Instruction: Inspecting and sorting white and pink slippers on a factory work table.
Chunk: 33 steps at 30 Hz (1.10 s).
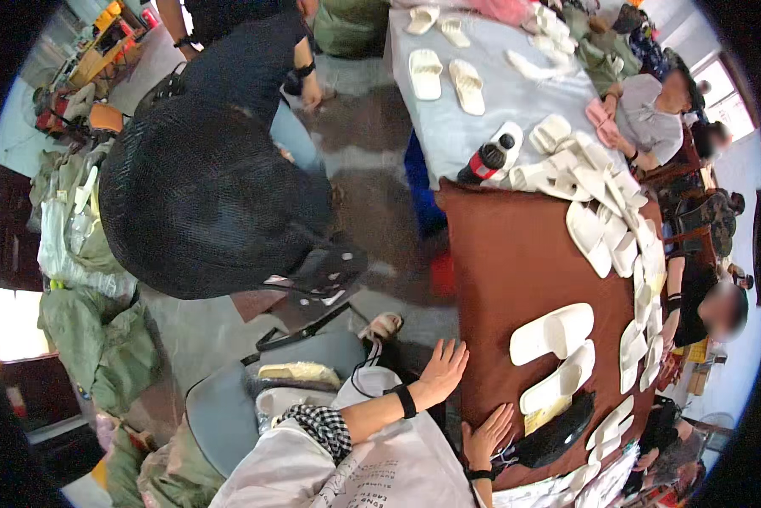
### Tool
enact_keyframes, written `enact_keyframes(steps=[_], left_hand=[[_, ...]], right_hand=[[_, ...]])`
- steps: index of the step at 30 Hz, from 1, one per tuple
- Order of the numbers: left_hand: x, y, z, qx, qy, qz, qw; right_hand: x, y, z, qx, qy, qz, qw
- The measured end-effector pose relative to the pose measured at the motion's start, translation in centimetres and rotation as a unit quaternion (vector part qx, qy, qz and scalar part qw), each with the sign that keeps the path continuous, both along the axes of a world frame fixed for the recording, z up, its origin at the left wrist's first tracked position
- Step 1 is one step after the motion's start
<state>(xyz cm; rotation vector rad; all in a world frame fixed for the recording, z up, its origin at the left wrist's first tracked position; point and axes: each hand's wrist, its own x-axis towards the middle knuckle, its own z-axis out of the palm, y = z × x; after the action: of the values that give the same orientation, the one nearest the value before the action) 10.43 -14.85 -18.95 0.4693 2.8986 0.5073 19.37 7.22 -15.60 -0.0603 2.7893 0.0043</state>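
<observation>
A long brown table (499, 262) with a smooth, matte top carries pale foam slippers (552, 332), flat and rounded, lying just beyond both hands. The left hand (442, 366) rests at the table's edge, fingers spread and empty; the right hand (487, 434) lies flat, fingers loosely apart, beside a glossy black shell-shaped piece (558, 432)

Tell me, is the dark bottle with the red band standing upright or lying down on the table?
Lying down. The bottle rests on its side at the grey table edge, beside white slippers.
</observation>
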Motion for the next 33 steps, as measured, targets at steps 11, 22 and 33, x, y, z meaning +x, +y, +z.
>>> enact_keyframes(steps=[11,22,33], left_hand=[[1.7,0.1,-0.7,0.052,-0.045,-0.007,0.998],[5.9,2.1,-0.8,0.042,-0.033,-0.079,0.995],[11.6,5.9,-1.4,0.111,0.041,-0.02,0.993]], right_hand=[[0.3,0.5,-0.7,0.044,0.006,0.025,0.999],[0.5,0.7,-1.0,0.014,0.034,0.038,0.999],[-1.4,4.8,1.4,-0.286,-0.036,0.042,0.957]])
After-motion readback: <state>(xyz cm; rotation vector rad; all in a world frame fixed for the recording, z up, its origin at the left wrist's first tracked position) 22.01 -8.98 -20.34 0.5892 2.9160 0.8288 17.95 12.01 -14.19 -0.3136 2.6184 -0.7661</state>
